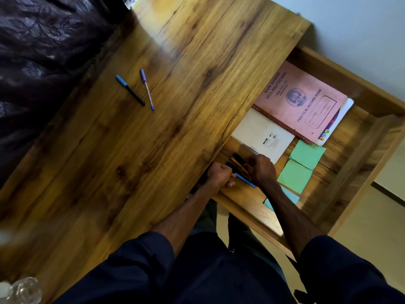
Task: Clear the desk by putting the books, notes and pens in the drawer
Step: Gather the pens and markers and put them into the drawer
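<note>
Head view looks down on the table (pixel 153 132) with its drawer (pixel 341 172) pulled open. Both hands are inside the drawer, just beside the white notebook (pixel 263 133): the left hand (pixel 220 175) is curled into a loose fist at one end of a bundle of pens (pixel 241 170), and the right hand (pixel 262 170) pinches the same bundle from the other side. The step in hand appears to be laying these pens down in the drawer; how many are in the bundle cannot be told, perhaps four. Beside the white notebook lie one pink record book (pixel 302 102), with another book partly hidden under it, and two green notes (pixel 301 165). Well away from the drawer, two pens remain on the table: a blue-capped dark pen (pixel 130 89) and a purple-capped clear pen (pixel 146 88). Next, the hands would need to let go and reach across for those two.
</note>
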{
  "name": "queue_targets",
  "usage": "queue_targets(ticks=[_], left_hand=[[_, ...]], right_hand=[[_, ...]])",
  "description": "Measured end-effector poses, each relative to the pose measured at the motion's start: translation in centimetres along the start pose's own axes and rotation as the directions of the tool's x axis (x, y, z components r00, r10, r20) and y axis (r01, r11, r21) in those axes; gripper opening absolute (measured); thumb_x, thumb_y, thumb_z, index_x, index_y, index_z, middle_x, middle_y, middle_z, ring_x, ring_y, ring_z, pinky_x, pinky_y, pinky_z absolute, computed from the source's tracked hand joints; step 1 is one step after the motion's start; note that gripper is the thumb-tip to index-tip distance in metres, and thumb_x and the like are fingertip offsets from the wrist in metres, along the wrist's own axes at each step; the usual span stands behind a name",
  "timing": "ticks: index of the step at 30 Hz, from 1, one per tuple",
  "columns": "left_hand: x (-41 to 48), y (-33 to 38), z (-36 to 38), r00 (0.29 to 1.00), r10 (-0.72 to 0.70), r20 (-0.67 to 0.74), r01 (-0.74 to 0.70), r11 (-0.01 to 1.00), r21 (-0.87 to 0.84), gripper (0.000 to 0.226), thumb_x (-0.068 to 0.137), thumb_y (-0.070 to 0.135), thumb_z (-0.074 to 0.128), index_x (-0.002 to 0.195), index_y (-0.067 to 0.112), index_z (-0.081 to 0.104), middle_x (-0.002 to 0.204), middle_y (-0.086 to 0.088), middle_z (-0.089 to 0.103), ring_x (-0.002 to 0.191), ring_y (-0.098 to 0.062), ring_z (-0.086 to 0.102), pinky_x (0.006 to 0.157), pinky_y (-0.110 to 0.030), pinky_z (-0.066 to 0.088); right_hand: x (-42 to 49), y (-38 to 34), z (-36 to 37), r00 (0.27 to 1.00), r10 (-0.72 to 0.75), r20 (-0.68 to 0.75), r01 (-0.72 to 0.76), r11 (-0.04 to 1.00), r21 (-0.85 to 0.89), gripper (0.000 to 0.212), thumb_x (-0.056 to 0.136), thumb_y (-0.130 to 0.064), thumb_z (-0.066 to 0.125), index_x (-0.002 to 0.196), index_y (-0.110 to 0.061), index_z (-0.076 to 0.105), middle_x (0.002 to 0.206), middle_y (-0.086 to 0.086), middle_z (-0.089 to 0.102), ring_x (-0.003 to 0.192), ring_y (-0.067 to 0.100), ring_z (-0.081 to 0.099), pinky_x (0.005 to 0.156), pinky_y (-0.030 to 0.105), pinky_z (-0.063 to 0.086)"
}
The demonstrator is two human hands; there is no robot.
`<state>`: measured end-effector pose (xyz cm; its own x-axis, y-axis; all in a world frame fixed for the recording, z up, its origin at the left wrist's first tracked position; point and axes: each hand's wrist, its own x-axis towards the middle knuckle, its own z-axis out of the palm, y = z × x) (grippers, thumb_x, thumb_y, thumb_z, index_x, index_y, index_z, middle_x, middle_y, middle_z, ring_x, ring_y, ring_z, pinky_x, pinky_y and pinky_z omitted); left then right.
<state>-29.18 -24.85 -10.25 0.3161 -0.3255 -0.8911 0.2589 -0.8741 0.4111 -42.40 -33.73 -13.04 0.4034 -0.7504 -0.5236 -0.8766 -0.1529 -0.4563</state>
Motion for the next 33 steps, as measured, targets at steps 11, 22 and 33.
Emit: queue_targets(ticks=[11,22,33], left_hand=[[-0.4,0.0,-0.4,0.999,0.008,0.044,-0.009,0.999,0.036,0.023,0.102,0.014,0.055,0.122,0.006,0.059,0.096,-0.005,0.073,0.058,-0.012,0.065,0.050,-0.018,0.055],[-1.8,1.3,-1.2,0.986,0.075,0.150,-0.086,0.994,0.065,0.022,0.102,0.014,0.054,0.117,0.001,0.064,0.105,-0.014,0.075,0.058,-0.016,0.066,0.047,-0.017,0.054],[-3.3,6.5,-6.5,0.937,0.329,0.121,-0.332,0.943,0.004,0.018,0.094,0.010,0.060,0.110,0.006,0.067,0.093,-0.008,0.078,0.061,-0.017,0.069,0.051,-0.024,0.054]], right_hand=[[-0.4,0.2,0.2,0.999,0.052,0.009,-0.052,0.998,0.026,0.014,0.090,-0.019,0.072,0.102,-0.011,0.074,0.094,0.007,0.073,0.073,0.016,0.056,0.058,0.024,0.037],[-0.7,-1.6,-0.8,0.985,-0.022,-0.173,0.032,0.998,0.054,0.023,0.092,-0.031,0.069,0.090,-0.008,0.073,0.083,0.008,0.068,0.072,0.022,0.060,0.056,0.025,0.037],[-1.5,-9.3,-5.8,0.830,-0.173,-0.530,0.274,0.954,0.118,0.018,0.091,-0.031,0.068,0.082,-0.015,0.069,0.076,-0.005,0.062,0.061,0.007,0.050,0.057,0.010,0.030]])
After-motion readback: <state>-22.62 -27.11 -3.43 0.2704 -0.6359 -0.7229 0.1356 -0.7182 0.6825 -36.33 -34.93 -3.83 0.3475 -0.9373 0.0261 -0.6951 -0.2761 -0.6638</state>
